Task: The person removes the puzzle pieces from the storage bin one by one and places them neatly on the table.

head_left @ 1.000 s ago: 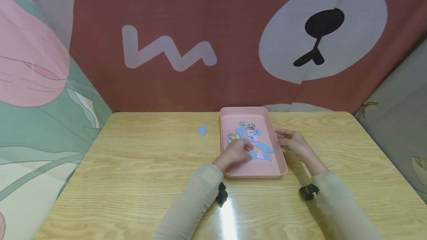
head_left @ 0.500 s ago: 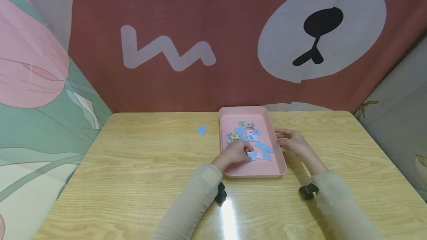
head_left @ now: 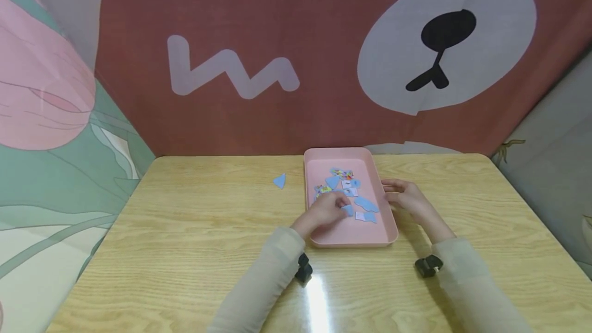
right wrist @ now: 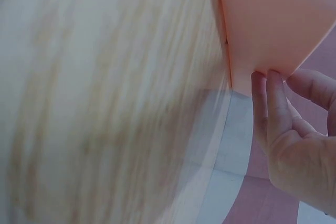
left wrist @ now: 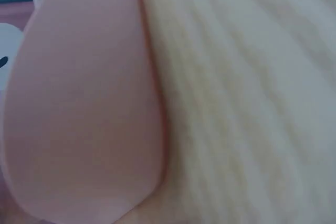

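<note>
Several flat, irregular pieces [head_left: 367, 204] lie in a smooth, round-cornered tray [head_left: 363, 235].

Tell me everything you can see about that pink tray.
The pink tray is a shallow rectangle with rounded corners and raised walls, smooth and plastic-looking. It lies flat on the wood-grain table, near the far edge, its long sides running away from the person. Blue and patterned pieces lie scattered on its floor. Fingers of the right hand touch its outer right wall; the left hand reaches inside, though whether it touches the tray is unclear.
</note>
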A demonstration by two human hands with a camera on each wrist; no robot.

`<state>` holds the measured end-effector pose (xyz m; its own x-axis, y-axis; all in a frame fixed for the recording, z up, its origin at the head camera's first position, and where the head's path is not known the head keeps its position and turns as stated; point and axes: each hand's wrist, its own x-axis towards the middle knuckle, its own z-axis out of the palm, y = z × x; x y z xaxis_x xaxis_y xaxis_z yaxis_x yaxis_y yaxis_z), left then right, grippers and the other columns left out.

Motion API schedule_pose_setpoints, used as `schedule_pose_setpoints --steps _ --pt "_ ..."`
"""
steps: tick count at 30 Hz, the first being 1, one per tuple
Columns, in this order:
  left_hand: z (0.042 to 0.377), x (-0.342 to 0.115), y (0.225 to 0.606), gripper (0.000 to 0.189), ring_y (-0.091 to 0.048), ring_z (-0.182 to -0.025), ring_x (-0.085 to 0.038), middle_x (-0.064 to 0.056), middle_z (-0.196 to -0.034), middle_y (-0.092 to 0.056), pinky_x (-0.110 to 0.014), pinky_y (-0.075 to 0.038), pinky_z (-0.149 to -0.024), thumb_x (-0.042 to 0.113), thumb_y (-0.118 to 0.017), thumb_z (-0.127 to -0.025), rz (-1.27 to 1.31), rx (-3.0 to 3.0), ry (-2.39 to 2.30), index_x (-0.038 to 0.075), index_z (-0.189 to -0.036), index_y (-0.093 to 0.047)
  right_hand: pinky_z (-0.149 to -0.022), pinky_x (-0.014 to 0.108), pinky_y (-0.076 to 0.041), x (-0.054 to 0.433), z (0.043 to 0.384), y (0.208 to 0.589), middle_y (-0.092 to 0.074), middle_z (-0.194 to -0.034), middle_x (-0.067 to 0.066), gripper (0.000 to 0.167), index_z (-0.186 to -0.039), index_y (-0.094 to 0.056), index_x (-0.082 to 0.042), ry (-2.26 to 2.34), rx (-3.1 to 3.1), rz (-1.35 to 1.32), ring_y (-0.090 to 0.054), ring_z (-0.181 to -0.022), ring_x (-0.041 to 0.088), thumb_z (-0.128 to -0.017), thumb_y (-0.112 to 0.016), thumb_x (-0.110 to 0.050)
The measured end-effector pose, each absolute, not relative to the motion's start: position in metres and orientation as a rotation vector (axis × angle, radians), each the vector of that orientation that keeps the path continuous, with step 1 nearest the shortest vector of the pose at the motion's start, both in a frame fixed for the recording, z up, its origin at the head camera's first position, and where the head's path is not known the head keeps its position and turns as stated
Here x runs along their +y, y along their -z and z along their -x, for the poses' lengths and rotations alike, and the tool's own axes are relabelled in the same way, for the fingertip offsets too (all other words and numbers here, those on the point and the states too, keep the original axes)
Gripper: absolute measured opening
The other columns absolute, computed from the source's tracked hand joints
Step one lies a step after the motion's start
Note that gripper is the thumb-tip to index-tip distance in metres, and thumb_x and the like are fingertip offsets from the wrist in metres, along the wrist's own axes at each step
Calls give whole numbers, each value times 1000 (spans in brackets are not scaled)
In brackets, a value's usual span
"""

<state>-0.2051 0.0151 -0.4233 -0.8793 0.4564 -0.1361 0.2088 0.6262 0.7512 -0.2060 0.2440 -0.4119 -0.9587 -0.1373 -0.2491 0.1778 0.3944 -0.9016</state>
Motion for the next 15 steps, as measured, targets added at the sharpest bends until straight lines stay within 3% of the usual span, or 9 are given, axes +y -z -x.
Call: schedule_pose_setpoints --steps 3,10,15 --pt "208 12 418 17 -61 -96 -16 -7 -103 -66 -23 -51 -84 3 -60 -89 -510 2517 -1207 7 -105 -65 -77 12 -53 244 206 412 -42 -138 35 54 -142 -32 12 1582 2375 -33 -58 -92 -2 -93 -50 -3" --pt "216 -2 405 24 -65 -95 -24 -13 -109 -65 -23 -53 -70 3 -61 -90 -398 2501 -1422 6 -113 -63 -77 12 -53 245 207 412 -42 -137 36 54 -141 -33 12 1581 2375 -41 -59 -90 -3 -93 -50 -3" --pt "223 -18 399 30 -64 -96 -28 -16 -108 -62 -29 -57 -73 3 -61 -90 -297 2509 -1585 5 -120 -61 -77 13 -53 246 207 411 -42 -137 35 55 -142 -31 13 1563 2377 -30 -59 -91 -2 -93 -51 -3"
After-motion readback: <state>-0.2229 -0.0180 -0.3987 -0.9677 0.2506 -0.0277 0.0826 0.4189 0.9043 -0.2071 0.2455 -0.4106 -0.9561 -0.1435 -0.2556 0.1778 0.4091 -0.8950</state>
